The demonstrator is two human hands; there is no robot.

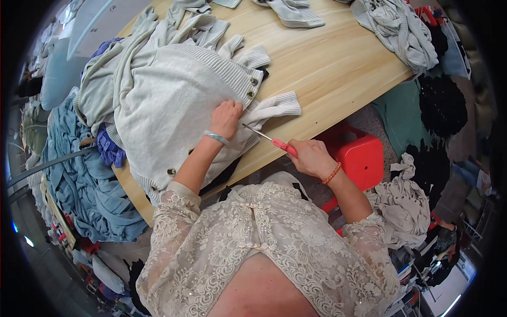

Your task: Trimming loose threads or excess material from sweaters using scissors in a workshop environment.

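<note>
A cream knitted cardigan (163,100) with dark buttons and a ribbed band lies spread on the wooden table in front of me. My left hand (227,119) rests on it near the ribbed edge, fingers curled and gripping the knit. One pale ribbed sleeve (274,107) sticks out to the right of that hand. In my right hand (312,158) is a tool with a red handle (284,147) and a thin metal shank, closed in my fingers. Its tip points at the cardigan just right of my left hand; the tip's exact shape is too small to tell.
More pale knitwear (200,26) lies at the table's (338,63) far side, with another heap (396,31) at its far right corner. A red stool (362,158) stands close on my right. Blue knits (90,179) are piled at the left, beige ones (404,206) at the right.
</note>
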